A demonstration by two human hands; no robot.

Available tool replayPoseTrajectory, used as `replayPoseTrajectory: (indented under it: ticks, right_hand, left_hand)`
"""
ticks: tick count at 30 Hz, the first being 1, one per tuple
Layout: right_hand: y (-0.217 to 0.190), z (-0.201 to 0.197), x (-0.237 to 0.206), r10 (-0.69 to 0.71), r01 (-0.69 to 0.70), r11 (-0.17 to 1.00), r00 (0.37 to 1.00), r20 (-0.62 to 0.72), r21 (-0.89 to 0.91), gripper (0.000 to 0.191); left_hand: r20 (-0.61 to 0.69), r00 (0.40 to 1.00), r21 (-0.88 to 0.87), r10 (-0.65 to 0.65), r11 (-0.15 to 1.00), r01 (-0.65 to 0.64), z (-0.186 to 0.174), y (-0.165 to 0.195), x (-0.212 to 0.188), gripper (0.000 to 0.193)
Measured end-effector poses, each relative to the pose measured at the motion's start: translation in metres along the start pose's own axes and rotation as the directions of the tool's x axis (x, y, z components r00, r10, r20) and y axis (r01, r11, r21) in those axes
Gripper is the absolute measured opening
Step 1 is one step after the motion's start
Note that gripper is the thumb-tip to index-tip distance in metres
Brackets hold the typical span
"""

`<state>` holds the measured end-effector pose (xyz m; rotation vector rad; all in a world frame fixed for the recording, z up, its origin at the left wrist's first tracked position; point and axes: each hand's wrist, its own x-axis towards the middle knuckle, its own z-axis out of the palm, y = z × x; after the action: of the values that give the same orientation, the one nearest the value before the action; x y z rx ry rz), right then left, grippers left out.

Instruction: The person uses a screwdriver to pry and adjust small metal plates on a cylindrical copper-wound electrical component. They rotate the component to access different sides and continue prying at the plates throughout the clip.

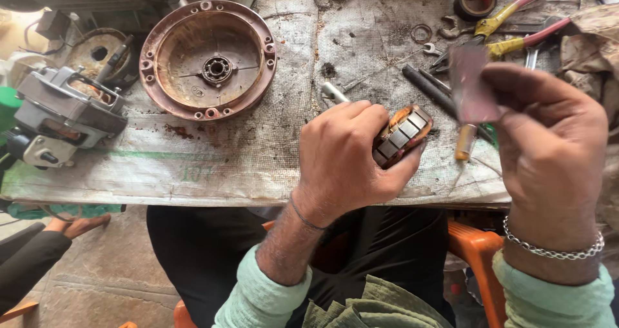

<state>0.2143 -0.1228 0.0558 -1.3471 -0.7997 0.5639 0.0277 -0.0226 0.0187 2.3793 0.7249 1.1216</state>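
Worn woven sacking covers the tabletop (213, 154), stained and littered with tools. On it, the left hand (345, 157) grips a rotor (403, 134) with copper windings and a laminated steel core, fingers clamped around it just above the tabletop's near edge; a steel shaft (334, 92) sticks out past the knuckles. To the right and a little higher, the right hand (551, 141) pinches a small reddish sheet of sandpaper (471, 83) between thumb and fingers, held near the rotor but not touching it. Behind the hands lie a round rusty motor housing (207, 58) with a bearing at its centre, pliers (509, 28) with yellow-and-pink handles, a roll of black tape (475, 1) and dark punches (429, 86). At the left edge sits a grey motor assembly (61, 118). An orange chair (477, 250) shows beneath the person's green sleeves.
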Motion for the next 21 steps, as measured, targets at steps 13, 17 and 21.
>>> replayPoseTrajectory:
  ticks: [13, 17, 21]
  right_hand:
    - [0.023, 0.016, -0.017, -0.632, 0.744, 0.352, 0.637, 0.442, -0.568, 0.012]
    - [0.012, 0.026, -0.026, -0.648, 0.784, 0.226, 0.564, 0.512, -0.578, 0.017]
    - [-0.005, 0.038, -0.025, -0.625, 0.760, 0.310, 0.616, 0.480, -0.571, 0.018]
  left_hand:
    - [-0.044, 0.994, -0.092, -0.102, 0.991, 0.098, 0.011, 0.008, -0.007, 0.033]
    - [-0.131, 0.989, -0.222, -0.067, 0.974, 0.037, 0.018, 0.011, -0.008, 0.028]
    - [-0.168, 0.982, -0.284, -0.087, 0.958, 0.036, 0.025, 0.014, -0.008, 0.028]
